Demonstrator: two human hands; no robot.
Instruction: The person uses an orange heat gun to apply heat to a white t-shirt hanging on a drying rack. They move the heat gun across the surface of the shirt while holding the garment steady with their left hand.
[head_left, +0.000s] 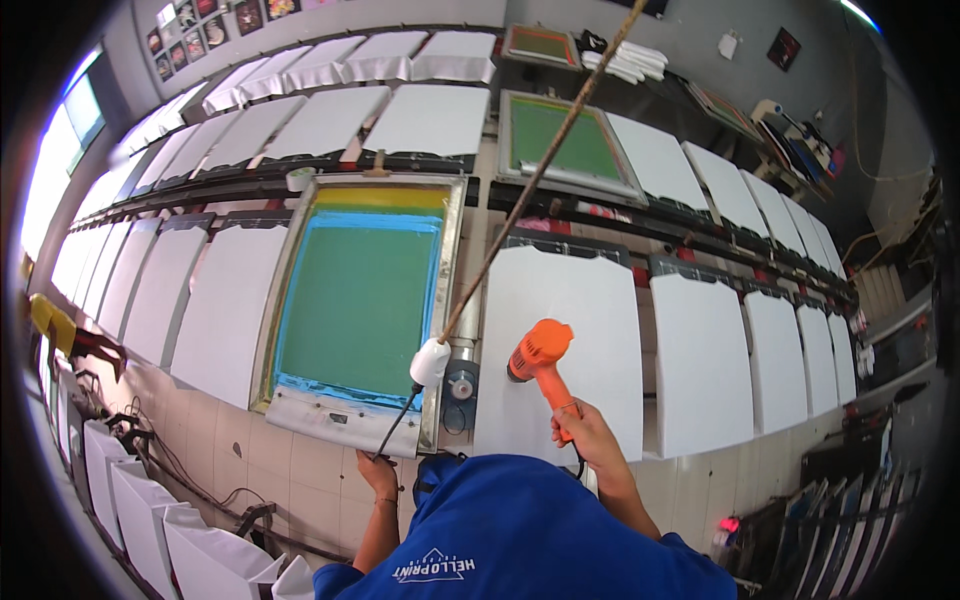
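My right hand is closed round the handle of an orange heat gun, whose dark nozzle points left. The heat gun is above a white shirt laid flat over a board. My left hand is at the lower edge of a large screen printing frame; its fingers are partly hidden there. This frame has green mesh bordered with blue tape. A black cord runs from near my left hand up to a white socket on a brown hanging cable.
Rows of boards with white shirts stretch to both sides and behind. A second green screen rests further back. More white cloths hang at the lower left, near loose cables. A person in yellow stands at far left.
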